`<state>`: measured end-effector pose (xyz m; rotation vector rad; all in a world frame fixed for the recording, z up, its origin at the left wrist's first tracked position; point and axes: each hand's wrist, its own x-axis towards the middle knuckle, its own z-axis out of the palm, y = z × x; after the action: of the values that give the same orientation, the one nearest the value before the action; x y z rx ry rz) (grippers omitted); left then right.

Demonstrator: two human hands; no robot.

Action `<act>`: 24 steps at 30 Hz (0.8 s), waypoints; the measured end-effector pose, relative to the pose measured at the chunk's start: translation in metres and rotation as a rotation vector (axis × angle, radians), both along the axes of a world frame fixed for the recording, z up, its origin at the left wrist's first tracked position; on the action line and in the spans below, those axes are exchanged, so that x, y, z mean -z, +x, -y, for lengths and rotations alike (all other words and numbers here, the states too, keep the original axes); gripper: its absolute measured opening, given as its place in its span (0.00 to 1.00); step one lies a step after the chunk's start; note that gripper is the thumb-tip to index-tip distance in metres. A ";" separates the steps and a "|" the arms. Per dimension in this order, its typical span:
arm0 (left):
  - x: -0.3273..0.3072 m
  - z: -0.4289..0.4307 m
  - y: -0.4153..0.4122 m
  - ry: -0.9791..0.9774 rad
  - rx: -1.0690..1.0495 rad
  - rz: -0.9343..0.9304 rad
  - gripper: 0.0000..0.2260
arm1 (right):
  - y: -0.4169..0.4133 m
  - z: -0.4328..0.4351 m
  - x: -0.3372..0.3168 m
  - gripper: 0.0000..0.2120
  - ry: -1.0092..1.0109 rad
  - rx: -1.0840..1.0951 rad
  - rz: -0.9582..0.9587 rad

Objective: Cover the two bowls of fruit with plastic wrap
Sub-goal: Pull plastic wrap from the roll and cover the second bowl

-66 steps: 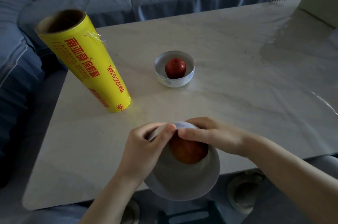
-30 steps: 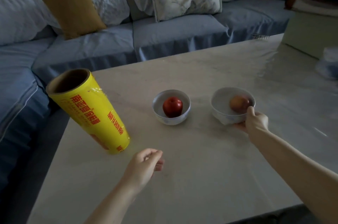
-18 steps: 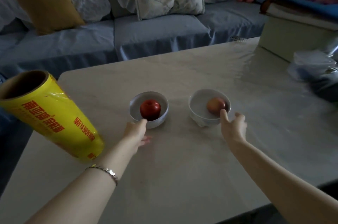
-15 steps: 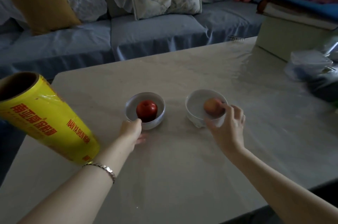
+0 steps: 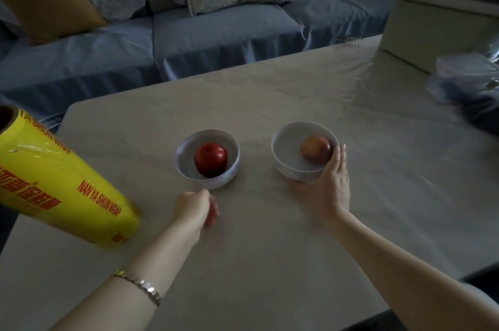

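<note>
Bowl of orange-red fruit (image 5: pixel 291 176), seemingly film-covered already, being cupped by the right hand (image 5: pixel 328 190) mid-table (image 5: pixel 270 263), beside the bare apple bowl (image 5: pixel 208 184), left hand (image 5: pixel 194 209) curling on nothing before it; next, reaching for the plastic-wrap roll (image 5: pixel 62 182) at the left edge.

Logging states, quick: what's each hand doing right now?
Left hand: closed, fingers curled, holding nothing.
Right hand: holding the right bowl by its side.

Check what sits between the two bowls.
Nothing, per the head view: only bare table lies between the left bowl and the right bowl, which the right hand grips.
</note>
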<state>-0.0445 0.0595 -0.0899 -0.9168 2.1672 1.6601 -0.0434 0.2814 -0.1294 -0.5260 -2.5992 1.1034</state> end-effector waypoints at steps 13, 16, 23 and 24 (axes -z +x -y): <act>0.037 -0.098 -0.055 -0.516 0.881 -0.432 0.54 | 0.000 -0.019 0.015 0.53 -0.054 -0.084 -0.050; 0.044 -0.105 -0.053 -0.434 0.754 -0.496 0.56 | 0.000 -0.026 0.017 0.49 -0.077 -0.091 -0.053; 0.043 -0.101 -0.062 -0.289 0.629 -0.542 0.35 | 0.006 -0.031 0.020 0.46 -0.021 -0.102 -0.090; 0.042 -0.100 -0.065 -0.243 0.626 -0.518 0.32 | 0.007 -0.030 0.021 0.46 -0.020 -0.098 -0.094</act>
<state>-0.1100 0.1591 -0.1320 0.2020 2.6393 1.4246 -0.0362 0.3115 -0.1509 -0.3454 -2.5588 1.1560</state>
